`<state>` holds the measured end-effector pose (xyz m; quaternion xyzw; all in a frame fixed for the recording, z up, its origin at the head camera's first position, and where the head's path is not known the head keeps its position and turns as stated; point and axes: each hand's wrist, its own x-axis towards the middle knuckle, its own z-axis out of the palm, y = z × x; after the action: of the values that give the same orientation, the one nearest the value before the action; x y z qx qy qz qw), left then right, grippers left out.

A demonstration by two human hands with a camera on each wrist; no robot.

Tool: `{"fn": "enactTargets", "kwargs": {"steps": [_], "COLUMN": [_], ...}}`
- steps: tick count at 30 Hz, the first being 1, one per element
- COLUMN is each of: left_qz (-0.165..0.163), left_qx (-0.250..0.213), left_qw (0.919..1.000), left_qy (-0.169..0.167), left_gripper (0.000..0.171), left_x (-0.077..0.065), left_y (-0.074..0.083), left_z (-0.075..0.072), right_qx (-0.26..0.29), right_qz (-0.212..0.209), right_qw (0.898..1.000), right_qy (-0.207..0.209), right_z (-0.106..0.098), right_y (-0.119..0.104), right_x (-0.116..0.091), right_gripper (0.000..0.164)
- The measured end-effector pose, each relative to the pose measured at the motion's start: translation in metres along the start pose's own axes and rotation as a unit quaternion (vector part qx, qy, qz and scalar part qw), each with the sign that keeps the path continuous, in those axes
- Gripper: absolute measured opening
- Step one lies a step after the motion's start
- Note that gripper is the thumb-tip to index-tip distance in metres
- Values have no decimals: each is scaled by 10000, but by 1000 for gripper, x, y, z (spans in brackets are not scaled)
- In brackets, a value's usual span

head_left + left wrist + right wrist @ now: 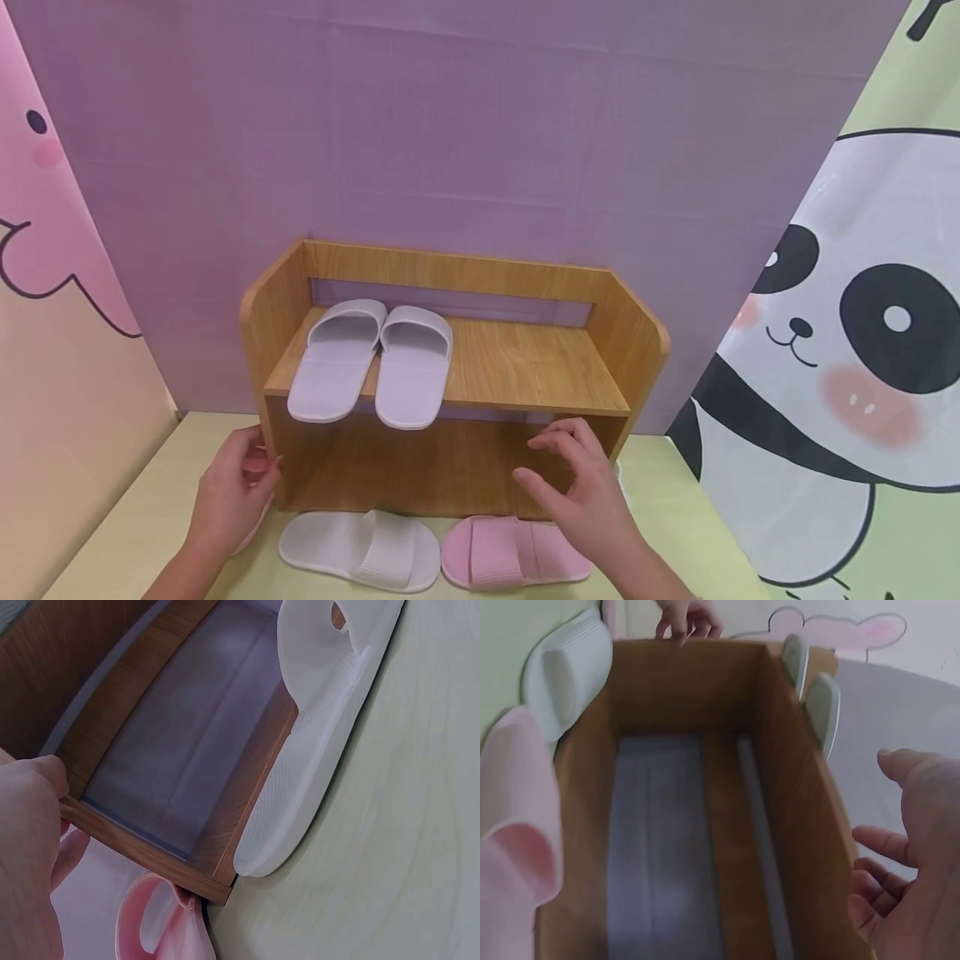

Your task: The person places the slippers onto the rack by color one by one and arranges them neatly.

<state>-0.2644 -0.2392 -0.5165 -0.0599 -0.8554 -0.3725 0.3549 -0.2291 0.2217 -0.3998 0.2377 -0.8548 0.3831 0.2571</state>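
A wooden shoe rack stands against a purple backdrop. My left hand is at its left side panel, thumb and fingers either side of the front edge in the left wrist view. A pink slipper lies just outside that panel, partly hidden by the hand. My right hand holds nothing, its fingers spread and bent in front of the lower compartment's right end. Two pale slippers lie side by side on the upper shelf, toes out past its front edge.
Before the rack's base lie a white slipper and a pink slipper, end to end. Something white shows past the right panel. A panda-printed sheet hangs at right, and a pink cartoon sheet at left.
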Motion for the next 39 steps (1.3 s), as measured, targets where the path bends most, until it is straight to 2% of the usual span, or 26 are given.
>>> {"fn": "enactTargets", "kwargs": {"steps": [3,12,20,25,30,33,37,39], "left_qz": [2,-23,-79,-96,-61,-44,-41,-47], "left_qx": [7,-29,-54,-105,-82,-79,-73,-94], "left_qw": [10000,10000,9999,9999,9999,10000,10000,9999], "left_qy": [1,-5,-48,-22,-7,-4,6,6], "left_gripper": [50,50,51,51,50,50,50,50], "left_x": [0,-1,0,0,-1,-1,-1,-1], "left_y": [0,0,2,2,1,1,0,0], "left_z": [1,1,0,-1,-1,0,0,-1], "right_qx": [-197,-896,-996,-1160,-1334,-1411,-1501,-1519], "right_qz": [127,1031,1052,1324,1305,1430,1791,2077], "right_qw": [9997,9904,9888,9838,9813,9789,9723,9659], "right_qy": [62,195,369,350,466,377,11,-275], "right_z": [-5,-17,-28,-31,-32,-33,-36,-38], "right_y": [10,46,87,106,122,130,140,146], "right_x": [-8,-28,-46,-56,-63,-66,-69,-70], "right_gripper": [31,23,17,19,23,27,40,51]}}
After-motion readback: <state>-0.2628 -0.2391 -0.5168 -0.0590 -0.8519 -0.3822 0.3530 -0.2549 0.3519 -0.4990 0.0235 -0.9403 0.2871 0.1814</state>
